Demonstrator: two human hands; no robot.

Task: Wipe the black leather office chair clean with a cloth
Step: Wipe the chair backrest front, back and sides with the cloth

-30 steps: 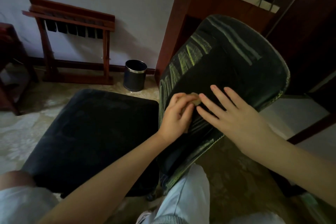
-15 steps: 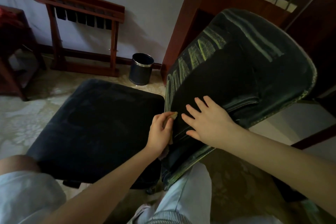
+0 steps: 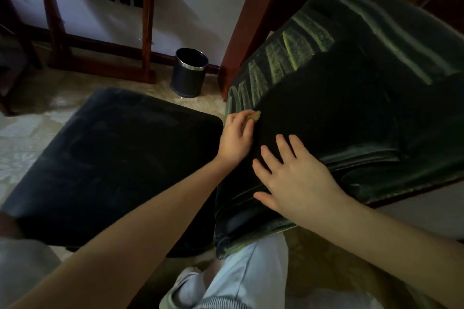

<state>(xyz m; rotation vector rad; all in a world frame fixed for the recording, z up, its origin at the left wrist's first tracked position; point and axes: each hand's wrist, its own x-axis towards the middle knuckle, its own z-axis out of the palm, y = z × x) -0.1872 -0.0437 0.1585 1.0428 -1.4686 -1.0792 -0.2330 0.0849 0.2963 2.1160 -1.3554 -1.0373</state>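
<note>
Black leather office chair (image 3: 351,113), backrest tilted: left hand (image 3: 236,135) pinches small tan cloth wad (image 3: 254,116) at backrest's left edge. Right hand (image 3: 296,178) just below, fingers spread flat on leather. Bare leather above and right of cloth. Dark seat cushion (image 3: 113,163) left; round black bin (image 3: 189,71) beyond, beside brown wooden cabinet (image 3: 253,20).

Reference landmark: the black leather chair backrest (image 3: 351,108). The left hand (image 3: 236,137) pinches a small tan cloth (image 3: 254,116) against the left edge of the backrest. The right hand (image 3: 298,178) lies flat on the backrest, fingers spread, just below and right of the left hand. The seat cushion (image 3: 113,165) lies left of the backrest. A black waste bin (image 3: 189,71) stands on the floor (image 3: 25,138) beyond the backrest's left edge, beside a wooden cabinet (image 3: 253,20). A leg (image 3: 251,271) in light trousers is below the backrest.
</note>
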